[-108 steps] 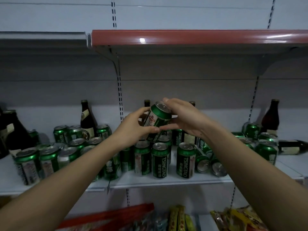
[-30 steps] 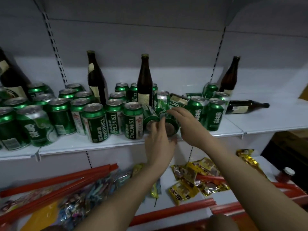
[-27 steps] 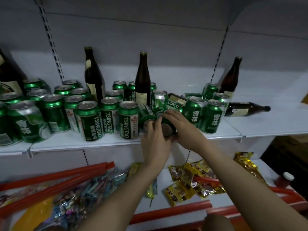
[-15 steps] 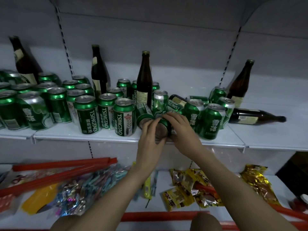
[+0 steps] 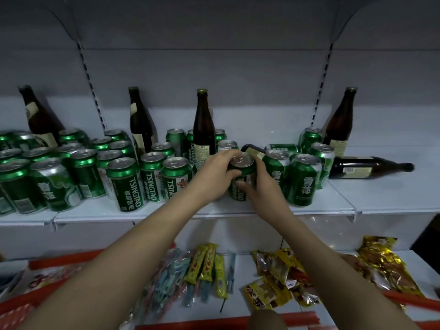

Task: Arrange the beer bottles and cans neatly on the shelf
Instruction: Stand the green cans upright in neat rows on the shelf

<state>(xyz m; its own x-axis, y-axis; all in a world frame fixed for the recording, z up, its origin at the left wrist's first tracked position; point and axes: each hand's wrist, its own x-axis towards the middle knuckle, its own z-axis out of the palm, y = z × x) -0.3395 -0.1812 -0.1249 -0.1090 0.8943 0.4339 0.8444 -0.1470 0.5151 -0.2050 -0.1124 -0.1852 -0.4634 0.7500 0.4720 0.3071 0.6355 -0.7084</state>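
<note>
nearest, on the lower shelf (image 5: 333, 258), lie snack packets (image 5: 269, 294), half cut off at the frame's foot. above, at the front edge of the beer shelf (image 5: 238, 211), both hands meet on one upright green can (image 5: 241, 172): the left hand (image 5: 212, 177) curls its fingers round the can's rim and left side, the right hand (image 5: 262, 189) wraps the right side with its thumb across the label. the can looks stiff and smooth, likely slippery, light if empty, so the mid-wall is the safest hold. its base is hidden by the hands, so whether it stands flat is unclear. behind, a tall brown bottle (image 5: 203, 125) stands upright; a fallen bottle (image 5: 366, 164) lies on its side at far right, glass and likely to roll
</note>
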